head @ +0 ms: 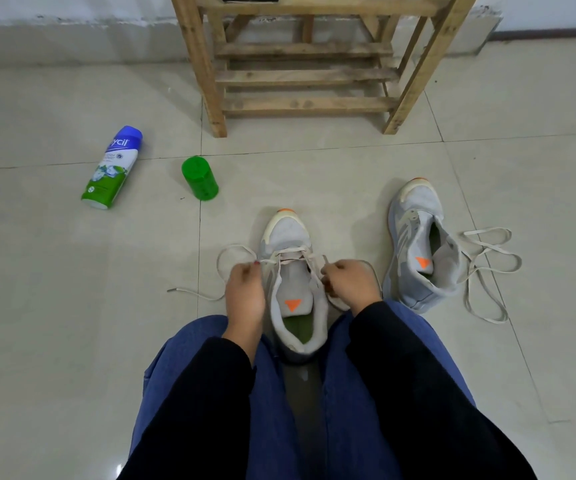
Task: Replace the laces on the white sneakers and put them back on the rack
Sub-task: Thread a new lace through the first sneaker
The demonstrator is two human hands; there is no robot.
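Sneaker [288,233] sits on the floor [72,306] between the two hands, long axis running straight away from the person, orange-tipped toe toward the rack [300,77], heel between the knees. Grey-white mesh upper, green insole, orange triangle on the tongue. Flat off-white lace [291,251] crosses only the lowest eyelets. Left hand [245,289] pinches one run of it at the sneaker's left edge; slack loops out beyond that hand and trails off on the tile. Right hand [350,284] has its fingers curled on the lace at the right eyelets. Hands apart, the sneaker's width between them. Second sneaker [418,244] stands well to the right of the right hand, toe also forward, angled slightly left, its loose lace [485,232] sprawled beside it. Left and ahead of the left hand: a green cap [200,178] and, further left, a bottle [111,168] lying on its side. Rack is slatted raw wood, straight ahead.
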